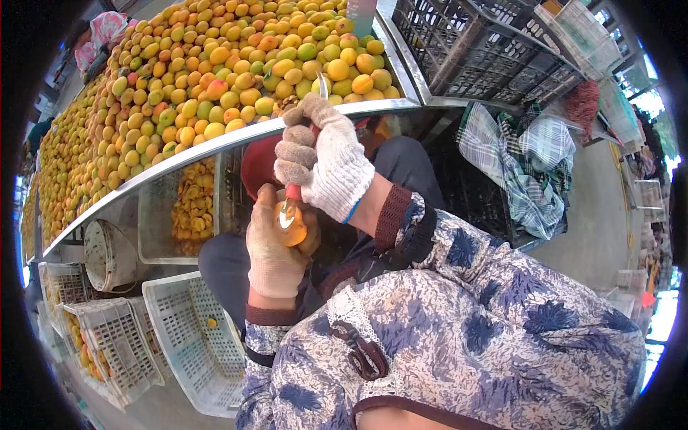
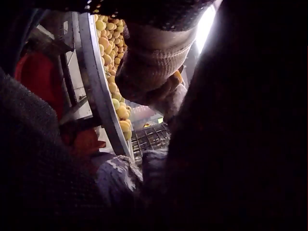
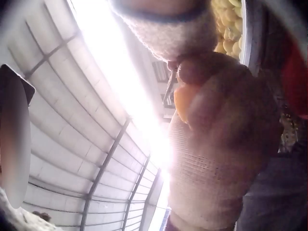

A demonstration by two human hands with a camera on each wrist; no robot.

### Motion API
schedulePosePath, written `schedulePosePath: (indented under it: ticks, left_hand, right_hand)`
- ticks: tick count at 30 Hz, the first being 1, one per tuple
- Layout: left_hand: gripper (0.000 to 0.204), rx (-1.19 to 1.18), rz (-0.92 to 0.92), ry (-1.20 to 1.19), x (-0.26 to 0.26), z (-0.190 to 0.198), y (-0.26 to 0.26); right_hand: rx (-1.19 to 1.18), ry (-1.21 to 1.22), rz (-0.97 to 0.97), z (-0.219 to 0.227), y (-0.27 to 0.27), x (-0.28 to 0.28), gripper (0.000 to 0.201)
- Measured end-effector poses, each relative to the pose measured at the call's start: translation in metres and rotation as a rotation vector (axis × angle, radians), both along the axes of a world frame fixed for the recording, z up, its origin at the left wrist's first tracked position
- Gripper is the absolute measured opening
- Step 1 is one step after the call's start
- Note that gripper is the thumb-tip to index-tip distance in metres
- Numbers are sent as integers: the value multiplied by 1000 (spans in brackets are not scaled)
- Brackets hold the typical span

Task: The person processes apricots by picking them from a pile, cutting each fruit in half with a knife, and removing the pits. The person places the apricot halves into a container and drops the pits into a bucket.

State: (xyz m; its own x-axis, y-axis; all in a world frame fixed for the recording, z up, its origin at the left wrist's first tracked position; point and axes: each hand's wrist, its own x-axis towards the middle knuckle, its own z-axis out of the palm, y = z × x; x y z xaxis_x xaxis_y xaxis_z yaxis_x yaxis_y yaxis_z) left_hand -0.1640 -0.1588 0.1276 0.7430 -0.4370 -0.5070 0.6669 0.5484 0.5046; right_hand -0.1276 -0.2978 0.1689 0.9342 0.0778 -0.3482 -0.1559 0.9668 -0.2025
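In the head view my gloved left hand (image 1: 276, 244) holds an orange-yellow fruit (image 1: 290, 228) between thumb and fingers, with a pale patch on its upper side. Just above it, my right hand (image 1: 326, 158), in a white knitted glove with brown-stained fingers, curls round a tool with a red part (image 1: 293, 192); its thin metal end meets the fruit. A curved metal blade (image 1: 323, 86) sticks out above this fist. The right wrist view shows the fruit (image 3: 185, 101) in the left hand's fingers (image 3: 211, 96). Shadow covers much of the left wrist view.
A metal-edged table (image 1: 236, 136) heaped with yellow and green fruit lies ahead. Below it are a red container (image 1: 258, 163), a crate with yellow pieces (image 1: 193, 204) and a white bucket (image 1: 107, 254). White crates (image 1: 201, 344) stand left, a black crate (image 1: 487, 57) and cloths (image 1: 519, 165) right.
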Motion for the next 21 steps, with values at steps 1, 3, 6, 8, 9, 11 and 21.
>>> schedulePosePath:
  ticks: [1,3,6,8,9,11,21]
  left_hand:
    - [37,-31,-26,-56,1,-3,2]
    - [39,-36,-44,-23,5,-5,4]
    - [47,-62,-19,-68,8,-10,12]
    - [49,-3,65,-50,13,-10,15]
    - [50,49,146,-30,16,-10,15]
    - [51,78,157,-82,19,-13,18]
    - [52,107,220,-239,17,-18,32]
  right_hand:
    - [-26,25,-24,-1,2,1,30]
    - [-67,22,-65,-3,3,2,29]
    - [-69,52,-136,-7,-2,6,28]
    - [-176,24,-188,-10,-7,6,21]
    - [-321,4,-133,-10,-12,4,18]
    - [-546,2,-214,-3,0,7,8]
    - [-1976,-678,183,-36,41,-39,23]
